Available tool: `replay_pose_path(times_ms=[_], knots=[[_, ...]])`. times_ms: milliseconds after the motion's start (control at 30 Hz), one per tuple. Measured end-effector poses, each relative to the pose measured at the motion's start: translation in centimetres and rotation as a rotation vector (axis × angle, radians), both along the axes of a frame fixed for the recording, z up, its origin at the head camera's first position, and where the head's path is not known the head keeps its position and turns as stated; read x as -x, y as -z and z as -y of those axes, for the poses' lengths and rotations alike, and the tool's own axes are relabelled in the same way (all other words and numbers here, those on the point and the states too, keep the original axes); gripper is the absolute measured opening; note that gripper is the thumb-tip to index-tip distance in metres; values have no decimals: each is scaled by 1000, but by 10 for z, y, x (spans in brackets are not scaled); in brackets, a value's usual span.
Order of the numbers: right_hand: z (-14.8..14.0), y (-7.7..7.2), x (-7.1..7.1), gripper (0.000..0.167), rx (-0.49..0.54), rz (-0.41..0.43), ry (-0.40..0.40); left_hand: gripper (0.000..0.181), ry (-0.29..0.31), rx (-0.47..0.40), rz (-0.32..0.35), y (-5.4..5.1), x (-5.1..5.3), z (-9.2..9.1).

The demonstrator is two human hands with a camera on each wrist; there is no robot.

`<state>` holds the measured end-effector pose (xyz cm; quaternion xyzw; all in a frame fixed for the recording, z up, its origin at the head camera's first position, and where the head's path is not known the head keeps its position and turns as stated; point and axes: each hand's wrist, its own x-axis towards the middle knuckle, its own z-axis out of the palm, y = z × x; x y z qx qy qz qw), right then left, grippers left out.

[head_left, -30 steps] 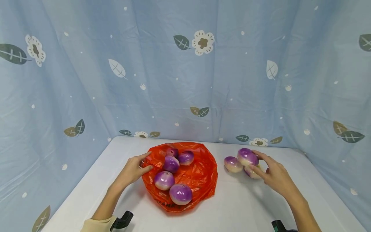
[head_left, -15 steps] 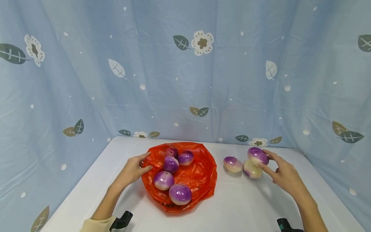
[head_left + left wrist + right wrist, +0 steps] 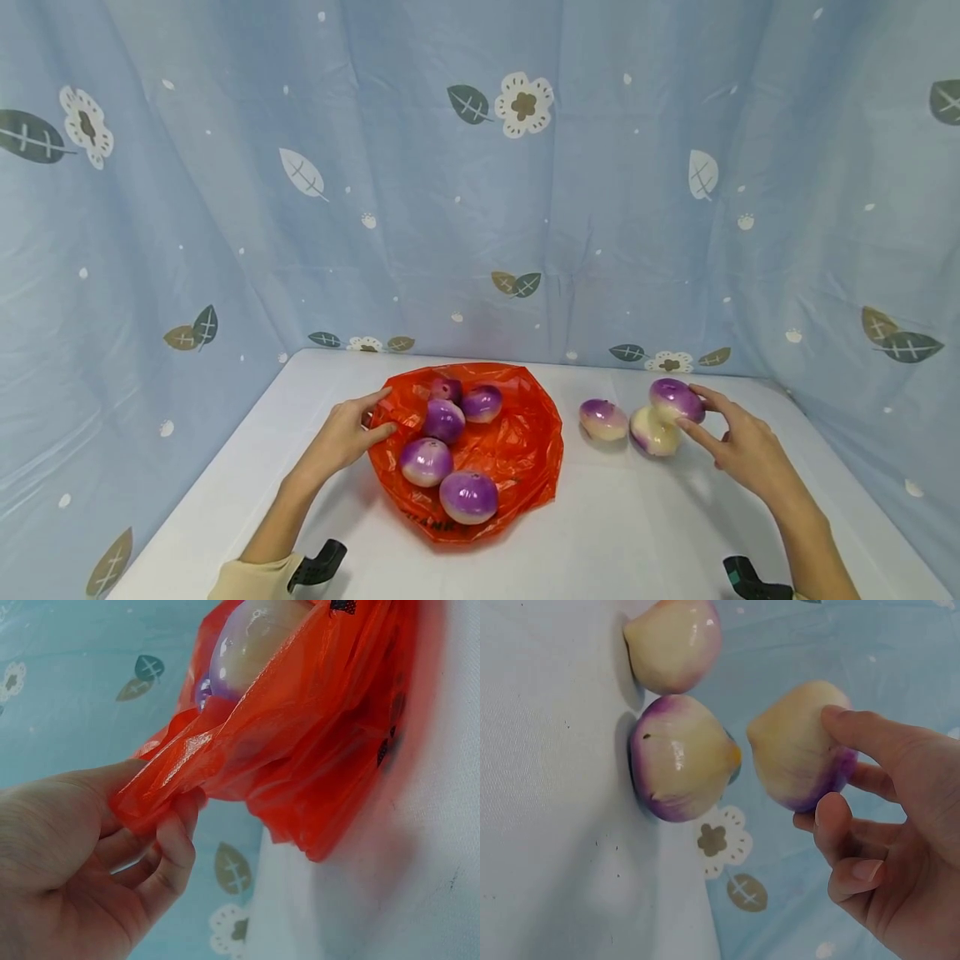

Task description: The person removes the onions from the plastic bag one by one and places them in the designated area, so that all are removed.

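My left hand (image 3: 341, 436) pinches the left rim of the red plastic bag (image 3: 517, 450); the left wrist view shows the plastic (image 3: 172, 772) between thumb and fingers. Several purple-and-white turnips, one of them at the front (image 3: 468, 497), lie in the open bag. On the right, my right hand (image 3: 753, 454) holds a turnip (image 3: 675, 400) between thumb and fingers. In the right wrist view this held turnip (image 3: 802, 742) is off the table, a small gap from a second turnip (image 3: 679, 757) resting on the surface. A third turnip (image 3: 603, 419) lies just left of that one.
The white table (image 3: 585, 550) carries the bag at centre-left and the loose turnips at right. A blue curtain (image 3: 420, 208) with leaves and flowers stands behind the table and along both sides.
My right hand has moved to the right with its turnip, uncovering more of the pale turnip beneath. My left hand keeps its grip on the bag rim, almost unmoved.
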<state>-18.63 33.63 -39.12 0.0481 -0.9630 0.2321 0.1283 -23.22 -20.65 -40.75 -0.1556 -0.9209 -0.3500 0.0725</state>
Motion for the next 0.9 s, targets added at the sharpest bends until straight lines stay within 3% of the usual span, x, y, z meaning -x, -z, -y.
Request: replay_pose_path(times_ms=[300, 567, 900], knots=[[-10, 2, -2, 69, -7, 6, 12, 56, 24, -8, -10, 0, 0, -1], [-20, 3, 1, 69, -33, -7, 24, 57, 9, 2, -13, -2, 0, -1], [-29, 12, 1, 70, -61, 50, 58, 57, 3, 7, 12, -1, -2, -2]])
